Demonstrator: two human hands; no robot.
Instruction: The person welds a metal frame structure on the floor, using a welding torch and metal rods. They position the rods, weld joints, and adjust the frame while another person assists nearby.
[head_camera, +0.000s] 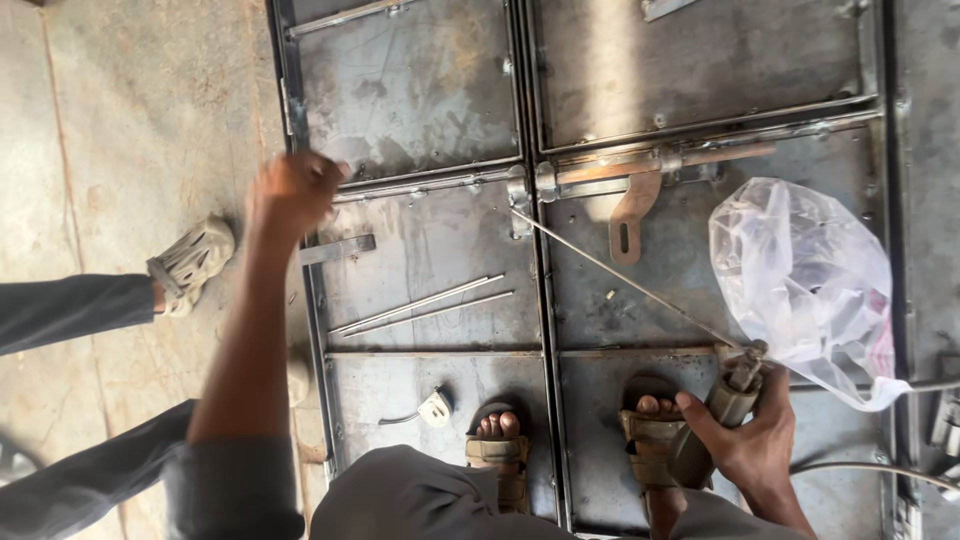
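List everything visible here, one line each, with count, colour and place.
Metal door panels: two, grey steel, flat on the floor, side by side.
Sliding bolt with hasp: one, rusty brown, across the right panel.
Loose rods: two, silvery, on the left panel.
Plastic bag: one, clear, on the right panel.
Small white object: one, lower left panel.
Other person's shoe: one, beige, on the concrete at left.
Electrode holder: one, drab, thin rod reaching toward the bolt.
Sandalled feet: two, on the panels.
Left hand: at the left panel's edge.
Right hand: grips the holder.
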